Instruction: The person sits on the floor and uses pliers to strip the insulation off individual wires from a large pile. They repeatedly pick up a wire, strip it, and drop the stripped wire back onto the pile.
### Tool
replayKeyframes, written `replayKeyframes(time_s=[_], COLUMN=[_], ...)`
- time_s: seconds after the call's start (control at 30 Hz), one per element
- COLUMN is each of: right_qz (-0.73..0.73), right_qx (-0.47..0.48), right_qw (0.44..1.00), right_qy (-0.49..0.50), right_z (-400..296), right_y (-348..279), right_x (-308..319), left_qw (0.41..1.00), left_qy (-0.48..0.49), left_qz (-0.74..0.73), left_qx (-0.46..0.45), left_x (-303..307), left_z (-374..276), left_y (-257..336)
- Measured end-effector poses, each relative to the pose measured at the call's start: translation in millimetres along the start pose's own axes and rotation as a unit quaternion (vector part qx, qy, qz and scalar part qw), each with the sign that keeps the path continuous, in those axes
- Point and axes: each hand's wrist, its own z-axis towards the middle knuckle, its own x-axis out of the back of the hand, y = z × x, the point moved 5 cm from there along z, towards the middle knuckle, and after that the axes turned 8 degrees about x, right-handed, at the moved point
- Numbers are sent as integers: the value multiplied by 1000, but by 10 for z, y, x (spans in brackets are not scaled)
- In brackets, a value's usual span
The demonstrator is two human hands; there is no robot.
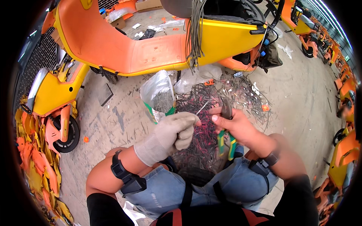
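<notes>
My left hand (175, 132), in a pale knitted glove with a bare fingertip showing, pinches one end of a thin silvery wire (203, 107). My bare right hand (240, 121) holds pliers (226, 110) with green and yellow handles, their dark jaws pointing away from me. Whether the jaws are open is hard to tell. Beneath both hands spreads a heap of black and pink wire scraps (198, 135). Just beyond my left hand stands an open white and green bag (147, 84) with fine grey wire strands (162, 101) inside.
A yellow and orange scooter body (158, 52) stretches across the far side, with a bundle of grey cables (195, 36) draped over it. Clear plastic film (198, 76) lies below it. Another scooter (56, 96) and stacked panels (36, 166) stand left; more scooters (343, 158) line the right.
</notes>
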Motion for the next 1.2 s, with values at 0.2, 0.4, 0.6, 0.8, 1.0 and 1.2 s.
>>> replayKeyframes(time_s=[0.2, 0.4, 0.6, 0.8, 1.0, 1.2], right_qz=[97, 27, -15, -1, 26, 124], right_qx=[87, 142, 126, 111, 72, 65], right_qw=[989, 987, 991, 994, 996, 990], right_qy=[-74, -65, -37, 14, 41, -12], right_z=[9, 59, 79, 74, 105, 58], right_y=[-117, -135, -104, -90, -43, -136], right_x=[-255, -244, -209, -197, -168, -302], left_qw=[995, 997, 996, 989, 987, 988], left_qy=[-94, -59, 13, 51, 80, 67], left_qz=[-38, -4, 81, 140, 137, 135], left_qx=[25, 49, 22, -17, -28, -42], left_x=[-148, -134, -113, -127, -100, -49], left_z=[5, 1, 24, 60, 102, 117], left_y=[-151, -168, -108, -75, -73, -95])
